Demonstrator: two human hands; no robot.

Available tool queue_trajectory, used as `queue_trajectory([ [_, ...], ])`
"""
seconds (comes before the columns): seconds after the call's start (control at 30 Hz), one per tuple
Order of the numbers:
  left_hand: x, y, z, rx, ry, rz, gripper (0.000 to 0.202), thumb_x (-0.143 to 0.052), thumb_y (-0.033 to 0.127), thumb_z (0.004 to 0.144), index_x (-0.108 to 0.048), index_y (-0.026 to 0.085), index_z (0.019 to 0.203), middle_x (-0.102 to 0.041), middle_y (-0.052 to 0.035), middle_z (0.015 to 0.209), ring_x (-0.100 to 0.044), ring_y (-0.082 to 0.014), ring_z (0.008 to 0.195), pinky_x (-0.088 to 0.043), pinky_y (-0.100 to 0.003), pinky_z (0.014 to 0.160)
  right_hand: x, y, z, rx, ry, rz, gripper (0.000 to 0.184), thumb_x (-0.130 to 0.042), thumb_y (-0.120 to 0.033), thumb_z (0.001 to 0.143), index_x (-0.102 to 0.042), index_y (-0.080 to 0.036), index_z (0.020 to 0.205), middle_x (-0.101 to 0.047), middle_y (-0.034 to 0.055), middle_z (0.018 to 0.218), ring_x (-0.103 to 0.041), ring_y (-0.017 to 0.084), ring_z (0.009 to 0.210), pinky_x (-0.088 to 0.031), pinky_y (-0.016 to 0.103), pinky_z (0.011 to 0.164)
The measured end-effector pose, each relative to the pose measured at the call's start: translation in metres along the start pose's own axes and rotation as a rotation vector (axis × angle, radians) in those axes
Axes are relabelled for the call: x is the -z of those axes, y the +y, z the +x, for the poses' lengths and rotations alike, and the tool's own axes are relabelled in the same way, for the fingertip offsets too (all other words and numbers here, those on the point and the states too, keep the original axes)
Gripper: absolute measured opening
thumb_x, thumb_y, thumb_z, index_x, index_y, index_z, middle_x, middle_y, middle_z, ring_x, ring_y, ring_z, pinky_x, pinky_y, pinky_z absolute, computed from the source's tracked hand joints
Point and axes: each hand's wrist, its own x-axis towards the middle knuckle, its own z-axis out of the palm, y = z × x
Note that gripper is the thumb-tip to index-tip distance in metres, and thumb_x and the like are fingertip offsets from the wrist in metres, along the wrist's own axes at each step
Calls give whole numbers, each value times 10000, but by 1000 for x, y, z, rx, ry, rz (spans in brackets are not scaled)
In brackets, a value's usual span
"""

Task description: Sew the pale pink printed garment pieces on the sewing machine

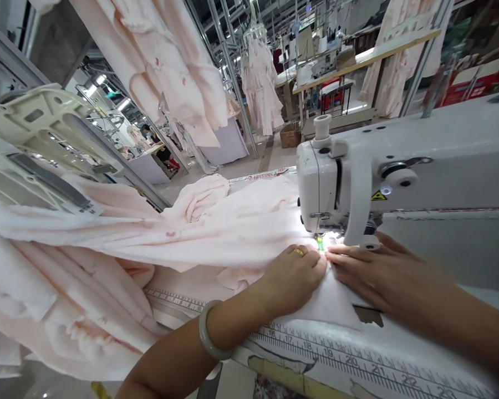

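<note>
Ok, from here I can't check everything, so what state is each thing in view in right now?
Left hand: pressing down on the fabric, fingers curled.
Right hand: lying flat, fingertips beside the needle area.
Pale pink soft fabric: bunched in folds, spread under both hands.
White sewing machine head: lit, above the fabric.
Pale pink hanging garments: hanging up.
Black-marked ruler scale: running along the table edge.

the small green piece (319, 243) under the sewing machine (318, 185) is too tiny and glare-washed to tell what it is. the pink fabric (191, 238) hides much of the machine table (357, 346) beneath it. the left arm (166, 368) is cut off by the bottom edge, the right arm (453, 316) by the right edge, and the print on the strip (260, 177) is too small to read.
</note>
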Motion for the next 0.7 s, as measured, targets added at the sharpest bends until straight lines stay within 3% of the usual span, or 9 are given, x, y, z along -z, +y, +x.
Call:
queue_trajectory([
  [0.17,-2,-12,9,11,-8,-19,251,-497,30,1051,-719,120,1126,-772,-115,1100,-724,-269,1146,-584,-419,1069,2,1,2,26,77,-46,336,-457,-447,1173,-707,-298,1341,-846,39,1185,-786,324,968,-460,619,1079],
  [0.33,-1,-11,8,5,3,-1,255,-479,43,1060,-714,108,1135,-781,-133,1166,-705,-275,1263,-570,-397,1100,9,-3,2,141,60,29,336,-436,-289,1175,-772,-265,1182,-840,37,1162,-784,258,966,-538,508,1030],
  [0.47,6,-4,-3,14,17,140,260,-480,102,1109,-704,133,1235,-779,-119,1300,-702,-250,1290,-548,-402,1143,11,-7,2,321,80,104,302,-506,-214,1161,-745,-176,1341,-835,83,1221,-772,257,1135,-565,458,1058],
  [0.6,19,7,-24,95,197,392,257,-544,47,1064,-705,84,1261,-788,-128,1247,-725,-259,1222,-550,-404,1128,15,-21,2,383,70,186,338,-448,-166,1179,-750,-137,1328,-845,94,1194,-786,221,1134,-585,389,1066],
  [0.7,33,20,-34,186,321,424,209,-573,-16,973,-720,88,1080,-779,-109,1028,-738,-265,999,-574,-432,1047,16,-33,0,368,53,229,373,-409,-130,1177,-748,-136,1332,-841,86,1223,-779,200,1182,-570,348,1115],
])
